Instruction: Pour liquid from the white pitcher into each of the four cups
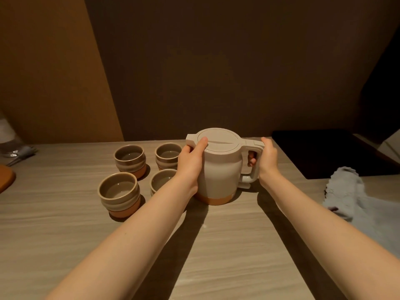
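The white pitcher stands upright on the wooden table, lid on, with a terracotta band at its base. My right hand is wrapped around its handle on the right. My left hand is pressed against the pitcher's left side, thumb resting on the lid near the spout. Left of the pitcher stand several grey-brown cups with terracotta bases: back left, back right, front left, and a front right cup partly hidden by my left wrist. Some liquid glints in the left cups.
A crumpled white cloth lies at the table's right edge. A dark panel sits behind it at the back right. At the far left are an orange-brown object and a clear wrapped bundle. A dark wall rises behind the table.
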